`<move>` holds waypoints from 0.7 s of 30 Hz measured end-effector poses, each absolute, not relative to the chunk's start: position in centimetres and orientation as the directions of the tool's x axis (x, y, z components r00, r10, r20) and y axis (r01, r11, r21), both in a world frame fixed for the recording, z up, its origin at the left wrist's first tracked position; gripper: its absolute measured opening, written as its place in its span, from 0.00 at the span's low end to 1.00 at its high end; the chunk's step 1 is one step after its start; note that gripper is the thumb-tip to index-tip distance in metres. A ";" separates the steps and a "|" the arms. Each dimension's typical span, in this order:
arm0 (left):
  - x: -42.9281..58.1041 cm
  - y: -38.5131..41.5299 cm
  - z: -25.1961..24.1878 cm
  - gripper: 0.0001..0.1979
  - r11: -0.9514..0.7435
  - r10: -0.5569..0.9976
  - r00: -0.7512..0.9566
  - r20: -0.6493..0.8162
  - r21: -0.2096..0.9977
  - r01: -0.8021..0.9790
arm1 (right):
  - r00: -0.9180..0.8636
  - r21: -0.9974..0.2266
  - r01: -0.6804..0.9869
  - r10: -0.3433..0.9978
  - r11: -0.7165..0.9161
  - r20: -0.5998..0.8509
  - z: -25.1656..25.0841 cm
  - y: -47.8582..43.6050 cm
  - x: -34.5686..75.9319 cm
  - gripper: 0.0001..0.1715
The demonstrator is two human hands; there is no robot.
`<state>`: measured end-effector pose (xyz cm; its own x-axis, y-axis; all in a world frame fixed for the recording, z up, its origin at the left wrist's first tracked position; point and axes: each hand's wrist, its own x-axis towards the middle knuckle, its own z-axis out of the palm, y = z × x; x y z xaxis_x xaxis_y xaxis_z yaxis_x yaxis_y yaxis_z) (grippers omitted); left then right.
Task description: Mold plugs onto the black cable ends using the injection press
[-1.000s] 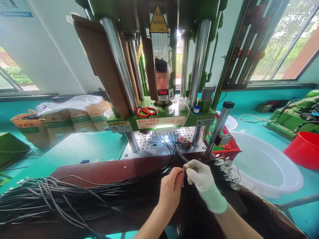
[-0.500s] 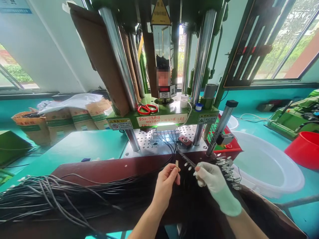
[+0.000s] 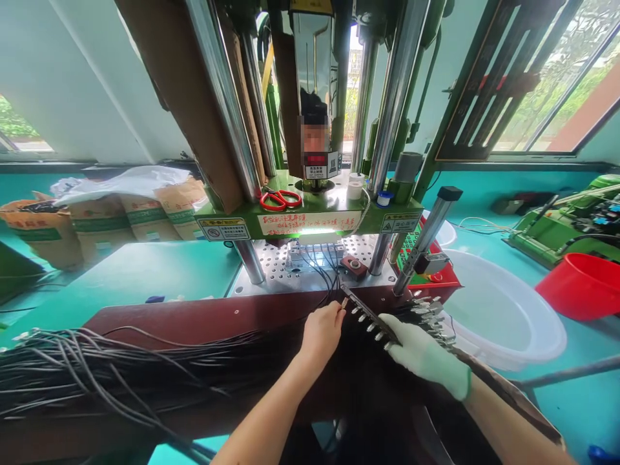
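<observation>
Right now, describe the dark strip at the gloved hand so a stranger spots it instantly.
Start at the green press and drop to its perforated metal plate. Near its front edge, the dark strip slants toward the gloved right hand. Its silvery pieces stand spaced in a row, unlike the crowded cluster beyond.

Right-hand grip (image 3: 419, 352) on dark bar (image 3: 368, 311)

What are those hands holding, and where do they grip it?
The left hand pinches a small tan piece by its lower end; the gloved right hand holds a dark bar by its near end.
</observation>
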<state>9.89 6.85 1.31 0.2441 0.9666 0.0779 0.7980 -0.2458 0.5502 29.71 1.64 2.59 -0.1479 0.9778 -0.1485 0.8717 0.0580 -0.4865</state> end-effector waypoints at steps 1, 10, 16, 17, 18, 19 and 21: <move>10.0 6.9 1.3 0.12 -0.252 0.964 0.259 0.054 0.482 0.839 | -0.169 -0.579 0.812 0.979 0.070 -0.118 2.6 1.3 29.7 0.30; 11.2 6.8 1.7 0.13 -0.342 0.931 0.364 -0.029 0.279 0.897 | -0.138 -0.859 0.509 0.982 -0.045 -0.133 1.7 -1.5 29.8 0.34; 11.1 6.6 1.8 0.13 -0.341 0.932 0.363 -0.021 0.293 0.893 | -0.155 -0.845 0.533 0.976 -0.046 -0.152 1.4 -1.0 30.3 0.35; 11.1 6.6 1.8 0.12 -0.342 0.931 0.364 -0.021 0.296 0.892 | -0.157 -0.844 0.534 0.977 -0.041 -0.147 1.3 -0.9 30.4 0.35; 11.1 6.6 1.8 0.12 -0.342 0.931 0.364 -0.022 0.298 0.892 | -0.159 -0.843 0.536 0.977 -0.036 -0.143 1.2 -0.9 30.4 0.35; 11.0 6.6 1.9 0.12 -0.341 0.931 0.364 -0.025 0.298 0.892 | -0.160 -0.840 0.542 0.977 -0.034 -0.143 1.1 -0.9 30.5 0.35; 11.0 6.6 2.0 0.12 -0.337 0.931 0.363 -0.036 0.294 0.894 | -0.154 -0.835 0.550 0.978 -0.035 -0.143 1.0 -0.9 30.5 0.35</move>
<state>10.99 6.59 1.96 0.3629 0.9311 -0.0363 0.8944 -0.3372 0.2940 30.47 -0.92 1.02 -0.1545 0.9775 -0.1433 0.5498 -0.0355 -0.8346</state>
